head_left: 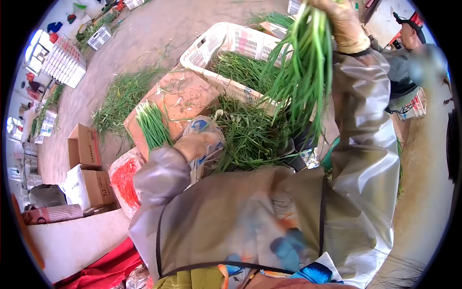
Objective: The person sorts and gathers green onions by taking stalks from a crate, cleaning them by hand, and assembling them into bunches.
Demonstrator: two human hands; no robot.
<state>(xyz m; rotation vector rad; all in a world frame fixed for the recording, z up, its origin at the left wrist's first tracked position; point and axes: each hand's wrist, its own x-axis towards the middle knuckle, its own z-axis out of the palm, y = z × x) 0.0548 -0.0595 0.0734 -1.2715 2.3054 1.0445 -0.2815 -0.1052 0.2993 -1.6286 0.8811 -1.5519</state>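
My right hand (pixel 344 26), in what looks like a tan glove, is raised at the upper right. It is closed around the pale stem ends of a bunch of chives (pixel 308 67), whose green leaves hang down over the crate's right end. My left hand (pixel 193 146) is low, near the patterned cloth (pixel 207 130) over my knee; its fingers do not show clearly. Just left of it, a neat bundle of chives (pixel 155 126) lies with white ends pointing away on a brown board (pixel 178 91). Loose green leaves (pixel 250 130) are heaped in front of me.
A white plastic crate (pixel 228 82) holds more greens beyond the heap. Red strings (pixel 126 178) lie in a container at my left, near cardboard boxes (pixel 85 147). Leaves (pixel 127 96) litter the floor. Another person (pixel 406 62) is at the right. Stacked white crates (pixel 62 62) stand far left.
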